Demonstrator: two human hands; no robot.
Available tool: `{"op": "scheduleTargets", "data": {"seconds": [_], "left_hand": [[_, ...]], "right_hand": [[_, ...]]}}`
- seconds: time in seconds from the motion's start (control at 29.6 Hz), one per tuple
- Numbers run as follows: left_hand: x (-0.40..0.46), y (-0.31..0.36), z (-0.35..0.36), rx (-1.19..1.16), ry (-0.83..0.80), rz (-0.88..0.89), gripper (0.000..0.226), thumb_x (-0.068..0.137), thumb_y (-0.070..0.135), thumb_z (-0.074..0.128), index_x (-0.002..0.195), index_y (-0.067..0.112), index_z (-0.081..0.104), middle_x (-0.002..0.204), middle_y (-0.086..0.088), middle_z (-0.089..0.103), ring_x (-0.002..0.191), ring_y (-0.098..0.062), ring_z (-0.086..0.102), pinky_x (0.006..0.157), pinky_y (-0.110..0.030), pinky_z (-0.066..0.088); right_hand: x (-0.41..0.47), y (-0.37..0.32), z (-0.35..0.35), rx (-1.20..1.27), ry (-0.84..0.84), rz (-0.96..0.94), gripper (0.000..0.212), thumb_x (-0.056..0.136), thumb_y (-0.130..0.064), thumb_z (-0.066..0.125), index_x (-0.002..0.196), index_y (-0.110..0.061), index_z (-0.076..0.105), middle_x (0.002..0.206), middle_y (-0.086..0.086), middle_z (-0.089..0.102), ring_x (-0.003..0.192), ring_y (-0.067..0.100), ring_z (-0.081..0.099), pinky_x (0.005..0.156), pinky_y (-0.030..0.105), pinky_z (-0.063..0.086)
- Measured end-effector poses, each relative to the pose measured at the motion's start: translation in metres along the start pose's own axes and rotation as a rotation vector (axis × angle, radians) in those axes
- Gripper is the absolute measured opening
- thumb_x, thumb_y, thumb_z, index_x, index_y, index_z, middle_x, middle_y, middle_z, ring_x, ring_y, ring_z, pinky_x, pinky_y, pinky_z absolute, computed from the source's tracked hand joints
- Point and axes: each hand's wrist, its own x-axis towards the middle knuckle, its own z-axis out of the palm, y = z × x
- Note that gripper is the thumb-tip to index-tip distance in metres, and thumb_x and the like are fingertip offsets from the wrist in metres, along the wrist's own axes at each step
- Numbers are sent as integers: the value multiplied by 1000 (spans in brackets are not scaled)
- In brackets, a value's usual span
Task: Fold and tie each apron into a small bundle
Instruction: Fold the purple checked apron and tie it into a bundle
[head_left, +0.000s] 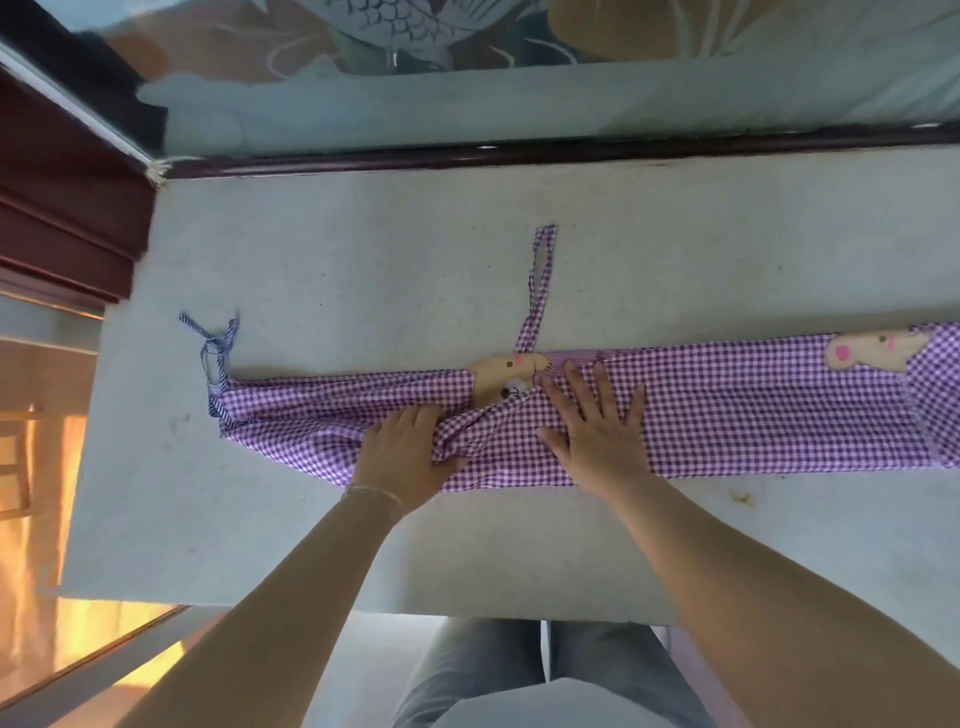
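Gingham apron (727, 410), a long folded strip lying across the worktop (363, 249): left hand (402, 452) pinches a limp fold, right hand (597, 415) presses flat, fingers spread; light, soft cloth, best gripped at folded edges.

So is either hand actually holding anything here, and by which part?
The left hand grips a bunched fold near the middle of the purple gingham apron. The right hand only presses flat on the apron beside it.

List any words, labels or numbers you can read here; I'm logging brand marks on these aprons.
None can be read.
The checked apron carries only cartoon animal patches, no lettering.
The glass panel behind the table shows only fish and flower drawings.
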Motion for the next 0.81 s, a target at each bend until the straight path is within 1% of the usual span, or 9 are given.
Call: {"op": "scheduleTargets", "data": {"seconds": [0.1, 0.2, 0.3, 0.41, 0.51, 0.61, 0.68, 0.74, 0.81], "left_hand": [[-9, -24, 4, -206, 95, 10, 30, 91, 43, 55, 91, 14, 61, 94, -2, 59, 98, -27, 53, 93, -43, 42], [-1, -25, -7, -292, 97, 29, 40, 96, 42, 47, 63, 21, 38, 63, 7, 43, 69, -19, 46, 86, -37, 42], [14, -29, -18, -143, 15, 96, 47, 95, 54, 35, 60, 24, 35, 52, 7, 39, 52, -10, 41, 83, -31, 36], [25, -52, -19, 8, -157, 37, 53, 93, 63, 28, 60, 23, 39, 54, 6, 45, 55, -11, 46, 76, -30, 40], [24, -69, -11, 139, -143, -9, 52, 96, 58, 27, 62, 22, 43, 56, 8, 45, 62, -16, 51, 73, -29, 41], [15, -60, 2, 59, 296, -22, 22, 94, 30, 48, 87, 15, 62, 84, -3, 64, 85, -28, 62, 85, -41, 46], [7, -27, 7, -10, 543, 117, 29, 87, 16, 50, 114, 15, 62, 117, -10, 62, 110, -34, 57, 97, -51, 42], [4, 21, 16, 5, 448, 371, 49, 90, 25, 40, 139, 23, 45, 146, -6, 43, 135, -32, 37, 111, -56, 23], [13, 51, 31, 73, 299, 451, 55, 97, 40, 32, 150, 29, 24, 157, -1, 26, 145, -30, 19, 116, -58, 9]], "right_hand": [[2, -6, -3, 3, -15, 28, 66, 68, -71, -33, 124, -41, -51, 141, -7, -49, 136, 24, -38, 109, 65, -15], [3, -8, -1, -9, -13, 31, 71, 64, -71, -38, 126, -40, -48, 139, -8, -49, 135, 21, -38, 108, 63, -17], [4, -9, 1, -7, -20, 43, 76, 65, -73, -36, 133, -39, -39, 142, -9, -45, 135, 20, -37, 109, 62, -18], [5, -10, 1, -19, -12, 49, 75, 66, -73, -34, 134, -40, -38, 141, -9, -47, 136, 20, -37, 110, 62, -17], [4, -10, 2, -31, 10, 54, 73, 67, -73, -34, 132, -41, -41, 140, -10, -50, 136, 20, -37, 111, 62, -16], [5, -10, 6, -32, 33, 57, 73, 68, -74, -33, 133, -41, -39, 142, -9, -47, 136, 20, -36, 110, 62, -16], [6, -9, 9, -24, 63, 57, 72, 71, -74, -30, 134, -41, -38, 144, -8, -44, 137, 21, -35, 110, 62, -17], [6, -7, 13, -40, 93, 57, 70, 75, -73, -25, 135, -41, -39, 148, -6, -40, 139, 22, -33, 110, 63, -15], [5, -7, 15, -53, 140, 58, 70, 82, -72, -17, 141, -38, -32, 156, -2, -25, 144, 24, -22, 110, 64, -11]]}}
